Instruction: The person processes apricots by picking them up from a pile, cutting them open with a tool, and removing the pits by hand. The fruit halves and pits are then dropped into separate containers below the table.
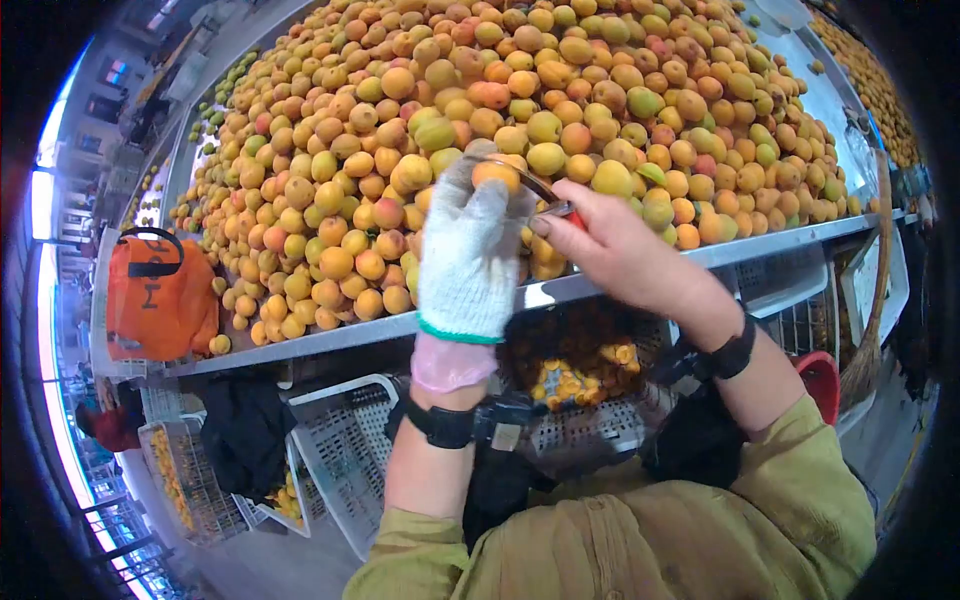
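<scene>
While the white-gloved left grip point(470, 245) is closed around a round orange fruit point(496, 178) at its fingertips, the bare right grip point(612, 242) clasps a red-handled curved metal knife point(540, 189) alongside. Fruit likely light, soft, easily bruised: hold gently by its sides.

Free air above the fruit heap point(560, 110) (metal rim point(545, 291) in front).

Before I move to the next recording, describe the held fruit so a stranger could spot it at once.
Start at the big heap of yellow-orange fruit above the table's metal edge. Over its near side, the white-gloved left hand meets the bare right hand, which holds a curved blade. The held fruit is orange, beside that blade; unlike its neighbours, it is gripped in the glove.
</scene>
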`<state>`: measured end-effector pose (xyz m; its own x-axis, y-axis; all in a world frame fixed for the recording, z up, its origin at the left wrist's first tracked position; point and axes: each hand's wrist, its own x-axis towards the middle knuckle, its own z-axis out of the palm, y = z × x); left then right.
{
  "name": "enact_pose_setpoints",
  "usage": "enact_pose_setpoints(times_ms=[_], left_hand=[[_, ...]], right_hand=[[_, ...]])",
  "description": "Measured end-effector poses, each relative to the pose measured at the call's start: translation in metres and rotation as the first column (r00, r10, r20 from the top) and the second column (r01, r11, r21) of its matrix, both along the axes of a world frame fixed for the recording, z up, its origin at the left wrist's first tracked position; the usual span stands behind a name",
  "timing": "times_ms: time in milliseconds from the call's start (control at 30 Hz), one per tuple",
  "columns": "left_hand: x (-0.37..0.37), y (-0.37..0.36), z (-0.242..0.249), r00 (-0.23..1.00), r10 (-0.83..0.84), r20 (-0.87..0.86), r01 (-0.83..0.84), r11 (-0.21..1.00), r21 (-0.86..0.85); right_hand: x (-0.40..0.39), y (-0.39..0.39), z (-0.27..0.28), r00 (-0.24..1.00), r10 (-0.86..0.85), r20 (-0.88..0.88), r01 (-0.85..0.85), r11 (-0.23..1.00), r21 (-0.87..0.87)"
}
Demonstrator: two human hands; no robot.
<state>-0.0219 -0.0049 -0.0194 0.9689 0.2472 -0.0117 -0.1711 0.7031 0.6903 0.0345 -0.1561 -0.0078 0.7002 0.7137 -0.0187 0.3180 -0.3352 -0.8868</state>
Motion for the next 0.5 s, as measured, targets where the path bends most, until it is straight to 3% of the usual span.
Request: enact_pose_setpoints(times_ms=[33, 67, 133, 200, 233, 267, 300, 333, 367, 400, 433, 467, 500], left_hand=[[0.001, -0.008, -0.013, 0.997, 0.070, -0.016, -0.068, 0.994, 0.083], [0.005, -0.009, -0.022, 0.998, 0.006, -0.065, -0.020, 0.977, -0.213], [0.007, -0.011, -0.006, 0.999, 0.030, -0.026, -0.032, 0.996, -0.081], [0.010, 0.000, 0.007, 0.995, 0.086, -0.042, -0.060, 0.900, 0.432], [0.007, 0.001, 0.018, 0.993, 0.098, -0.059, -0.047, 0.816, 0.577], [0.008, -0.002, 0.015, 0.993, 0.098, -0.059, -0.046, 0.815, 0.577], [0.009, -0.008, 0.009, 0.997, 0.068, -0.049, -0.049, 0.947, 0.317], [0.010, -0.015, 0.001, 0.999, 0.041, -0.030, -0.041, 0.999, 0.031], [0.010, -0.018, -0.006, 1.000, 0.020, -0.005, -0.021, 0.966, -0.259], [0.010, -0.016, -0.014, 1.000, 0.019, -0.005, -0.019, 0.965, -0.260], [0.009, -0.014, -0.021, 0.987, 0.161, 0.019, -0.157, 0.921, 0.355], [0.008, -0.011, -0.027, 0.958, 0.260, 0.123, -0.244, 0.508, 0.826], [0.010, -0.011, -0.021, 0.957, 0.262, 0.126, -0.248, 0.507, 0.825]], right_hand=[[-0.005, 0.007, -0.008, 0.998, -0.066, 0.000, 0.066, 0.995, 0.070], [-0.007, 0.010, -0.011, 0.991, -0.130, -0.003, 0.129, 0.982, 0.139], [-0.002, 0.007, -0.003, 0.984, -0.174, 0.024, 0.170, 0.980, 0.104], [0.004, 0.001, 0.004, 0.990, -0.117, 0.074, 0.113, 0.992, 0.050], [0.004, -0.001, 0.006, 0.992, -0.106, 0.074, 0.104, 0.994, 0.036], [0.000, 0.001, 0.005, 0.992, -0.107, 0.073, 0.104, 0.994, 0.037], [-0.006, 0.006, 0.003, 0.990, -0.137, 0.015, 0.135, 0.985, 0.107], [-0.010, 0.011, -0.001, 0.985, -0.165, -0.046, 0.170, 0.970, 0.175], [-0.010, 0.016, -0.013, 0.980, -0.196, 0.018, 0.188, 0.959, 0.213], [-0.010, 0.016, -0.017, 0.980, -0.198, 0.018, 0.190, 0.959, 0.212], [-0.009, 0.016, -0.019, 0.976, -0.215, 0.023, 0.206, 0.957, 0.206], [-0.008, 0.017, -0.021, 0.973, -0.230, 0.028, 0.220, 0.955, 0.201], [-0.005, 0.015, -0.020, 0.967, -0.232, 0.109, 0.212, 0.962, 0.172]])
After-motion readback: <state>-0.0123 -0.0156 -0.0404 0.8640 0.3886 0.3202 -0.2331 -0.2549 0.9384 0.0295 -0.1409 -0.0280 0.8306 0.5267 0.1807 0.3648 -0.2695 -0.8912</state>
